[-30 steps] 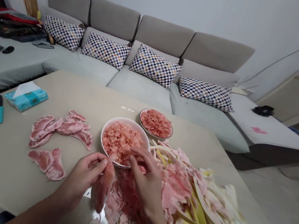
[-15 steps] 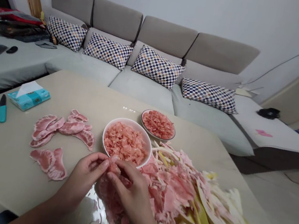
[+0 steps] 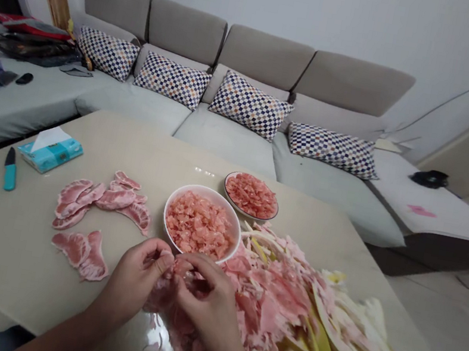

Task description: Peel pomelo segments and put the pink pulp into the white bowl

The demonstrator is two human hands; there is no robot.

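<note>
My left hand and my right hand meet at the near rim of a white bowl full of pink pomelo pulp. Fingers of both are pinched on a small pink piece of pomelo flesh, mostly covered by the fingertips. Left of my hands lie unpeeled pomelo segments in a curved row, and two more pomelo segments sit nearer to me. Beneath and right of my right hand spreads a heap of pink membranes with yellow-green rind.
A dark-rimmed plate of pulp stands behind the bowl. At the left are a blue tissue pack and a knife with a turquoise handle. A grey sofa with checked cushions runs behind the table.
The pomelo piece between my fingers looks smaller and lower, and my fingertips have closed in on it. The whole view has shifted slightly, moving the scene a little to the right.
</note>
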